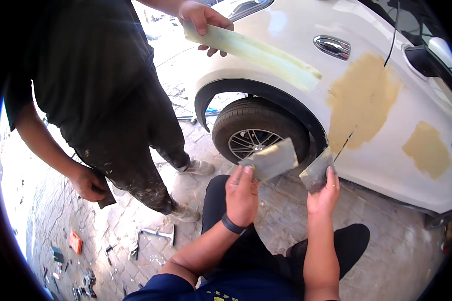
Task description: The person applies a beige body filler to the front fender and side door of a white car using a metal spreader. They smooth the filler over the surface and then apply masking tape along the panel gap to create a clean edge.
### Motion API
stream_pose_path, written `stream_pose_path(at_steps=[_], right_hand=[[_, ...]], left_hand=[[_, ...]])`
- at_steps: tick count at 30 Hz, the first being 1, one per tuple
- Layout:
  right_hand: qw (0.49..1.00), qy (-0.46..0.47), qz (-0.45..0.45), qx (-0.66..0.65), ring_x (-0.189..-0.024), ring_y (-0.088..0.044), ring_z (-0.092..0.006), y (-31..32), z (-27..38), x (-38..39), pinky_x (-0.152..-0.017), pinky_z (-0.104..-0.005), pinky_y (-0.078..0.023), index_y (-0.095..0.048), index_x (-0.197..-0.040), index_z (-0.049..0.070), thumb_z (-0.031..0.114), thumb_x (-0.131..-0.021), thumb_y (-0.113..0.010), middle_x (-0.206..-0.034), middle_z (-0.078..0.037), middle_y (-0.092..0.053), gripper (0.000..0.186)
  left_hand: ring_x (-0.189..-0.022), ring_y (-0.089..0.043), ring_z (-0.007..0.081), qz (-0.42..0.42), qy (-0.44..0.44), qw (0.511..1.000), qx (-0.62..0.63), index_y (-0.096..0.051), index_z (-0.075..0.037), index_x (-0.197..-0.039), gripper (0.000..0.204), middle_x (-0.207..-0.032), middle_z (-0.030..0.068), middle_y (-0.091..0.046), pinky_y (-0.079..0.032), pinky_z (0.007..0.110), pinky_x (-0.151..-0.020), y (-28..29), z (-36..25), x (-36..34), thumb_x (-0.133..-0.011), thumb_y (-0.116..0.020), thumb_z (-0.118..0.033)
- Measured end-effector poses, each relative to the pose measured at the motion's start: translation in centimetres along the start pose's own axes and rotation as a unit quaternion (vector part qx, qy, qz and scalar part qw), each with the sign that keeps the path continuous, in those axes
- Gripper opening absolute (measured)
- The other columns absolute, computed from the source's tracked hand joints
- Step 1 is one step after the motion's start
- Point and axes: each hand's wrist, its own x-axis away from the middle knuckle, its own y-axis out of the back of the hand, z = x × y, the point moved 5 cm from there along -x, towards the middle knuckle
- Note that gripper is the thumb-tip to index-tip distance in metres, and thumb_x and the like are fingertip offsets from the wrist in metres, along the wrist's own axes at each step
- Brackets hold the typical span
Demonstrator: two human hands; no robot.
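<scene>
Navy shirt closest. I see left grip clamped on grey filler spreader, angled up-right from it; right grip clamped on second spreader, up-left of it. Tan-patched white car beyond right grip.

A white car carries a large mustard-tan patch and a smaller patch of the same shade. The tyre is black, the door handle shiny chrome. A wide plate and a small plate are grey, smeared cream along their edges. A long strip is pale green, streaked yellow. Black trousers show whitish smudges; a navy shirt bears yellow print.
</scene>
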Motion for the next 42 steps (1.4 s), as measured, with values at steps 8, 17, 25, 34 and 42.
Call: stream_pose_path(at_steps=[8,17,25,34,42], right_hand=[[0.997,-0.007,0.074,0.039,-0.114,-0.065,-0.0175,-2.4,-1.4,1.9,-0.102,-0.036,-0.051,-0.065,-0.122,0.006,0.01,-0.104,-0.065,-0.121,-0.004,-0.071,0.018],[0.995,-0.078,0.059,-0.014,-0.108,-0.07,-0.0208,-0.8,-0.9,1.1,-0.095,-0.0405,-0.058,-0.065,-0.123,0.006,0.014,-0.104,-0.066,-0.119,-0.006,-0.072,0.021],[0.991,-0.091,0.074,0.058,-0.093,-0.065,-0.0105,-1.7,-2.2,-2.5,-0.073,-0.0284,-0.051,-0.063,-0.124,0.01,0.021,-0.103,-0.07,-0.111,0.0,-0.071,0.024],[0.973,-0.067,0.203,0.089,-0.087,-0.065,-0.0062,-7.7,-6.6,-3.2,-0.072,-0.0244,-0.052,-0.061,-0.126,0.006,0.019,-0.105,-0.069,-0.104,0.0,-0.072,0.026],[0.971,-0.106,0.208,0.054,-0.085,-0.066,-0.0079,-12.7,-10.1,-3.2,-0.072,-0.0253,-0.053,-0.062,-0.124,0.006,0.017,-0.101,-0.074,-0.105,-0.001,-0.072,0.028]], left_hand=[[-0.118,-0.069,0.0208,0.019,0.108,0.992,0.064,-0.067,-0.008,-0.116,0.018,-0.126,0.005,-0.073,-0.053,0.041,-0.103,-1.3,1.8,0.3,-0.111,-0.052,-0.017],[-0.146,-0.05,0.0268,0.295,0.142,0.936,-0.127,-0.043,0.006,-0.158,0.068,-0.157,0.0169,-0.052,-0.032,0.041,-0.124,-4.3,2.8,0.2,-0.101,-0.069,-0.022],[-0.094,-0.062,0.0138,0.194,0.069,0.974,0.097,-0.065,-0.01,-0.111,0.011,-0.1,-0.0013,-0.066,-0.047,0.032,-0.085,-10.3,-6.5,-14.1,-0.109,-0.059,-0.019],[-0.083,-0.073,0.0209,0.117,0.013,0.992,-0.05,-0.065,0.0,-0.104,0.012,-0.098,0.0131,-0.075,-0.058,0.033,-0.079,-3.1,-5.6,2.3,-0.1,-0.067,-0.01],[-0.094,-0.071,0.0169,-0.026,-0.11,0.979,-0.172,-0.065,-0.001,-0.113,0.017,-0.105,0.0076,-0.074,-0.057,0.034,-0.091,5.5,-11.6,5.2,-0.096,-0.069,-0.002]])
